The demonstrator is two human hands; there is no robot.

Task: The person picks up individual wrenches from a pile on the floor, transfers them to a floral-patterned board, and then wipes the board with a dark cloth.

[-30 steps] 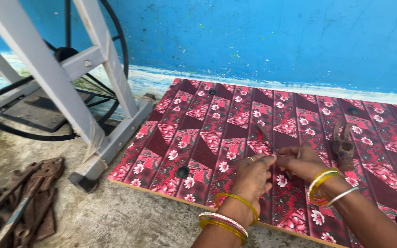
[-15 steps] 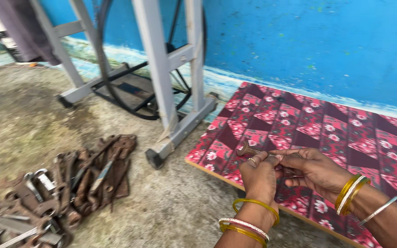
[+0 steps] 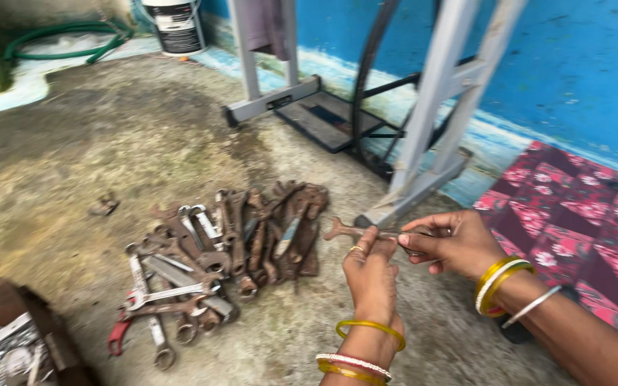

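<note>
Above concrete floor [image 3: 73, 143]: one rusty spanner [image 3: 355, 231], gripped by left hand [image 3: 373, 275] and right hand [image 3: 448, 243], fingers closed round it; far end hidden. Beside: spanner pile [image 3: 216, 257], blurred.

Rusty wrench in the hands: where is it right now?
In the head view the rusty wrench sits centre-right, held level above the ground between the left hand and right hand, just right of the wrench pile and below the grey metal stand.
</note>
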